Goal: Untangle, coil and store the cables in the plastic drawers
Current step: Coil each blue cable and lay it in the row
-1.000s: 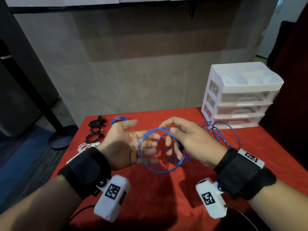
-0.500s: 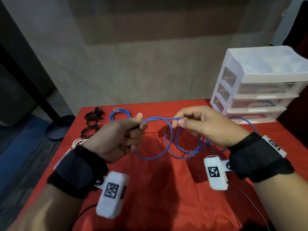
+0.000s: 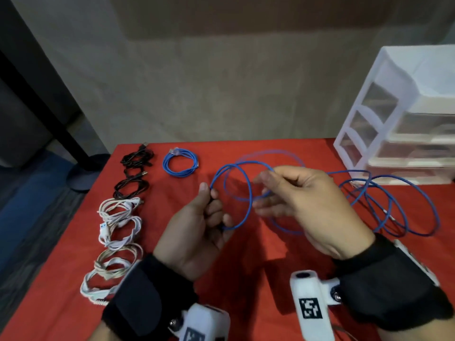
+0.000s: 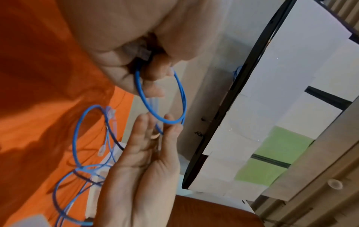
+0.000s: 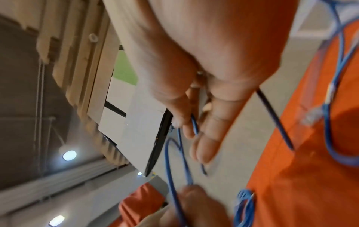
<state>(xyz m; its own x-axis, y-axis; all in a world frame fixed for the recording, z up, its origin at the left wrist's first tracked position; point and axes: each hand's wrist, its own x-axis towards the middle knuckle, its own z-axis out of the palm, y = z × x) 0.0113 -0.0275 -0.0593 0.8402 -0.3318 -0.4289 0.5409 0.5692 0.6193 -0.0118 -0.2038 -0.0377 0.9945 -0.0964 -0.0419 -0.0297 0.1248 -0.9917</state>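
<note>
Between your two hands, above the middle of the red surface, hangs the start of a coil. Your left hand is curled around the blue cable, thumb and fingers clamped on a couple of loops; the left wrist view shows the clear plug end tucked inside that fist. Your right hand pinches the same cable between thumb and fingertips, the other fingers loosely spread, feeding the next loop toward the left.

Going outward to the right, most of this cable lies loose in wide loops on the surface, trailing toward the plastic drawers at the far right, so by my reading the coiling has only begun. You will need to check those loose loops for crossings as you draw them in.

Going outward to the left, one small blue coil sits at the far side, with two black cable bundles beside it and several white cable bundles in a row toward you along the left edge. They look gathered, though I cannot tell how neatly.

All the drawers look closed, and what is inside them is hard to make out. Storing seems still ahead: finish this coil, then put every bundle away.
</note>
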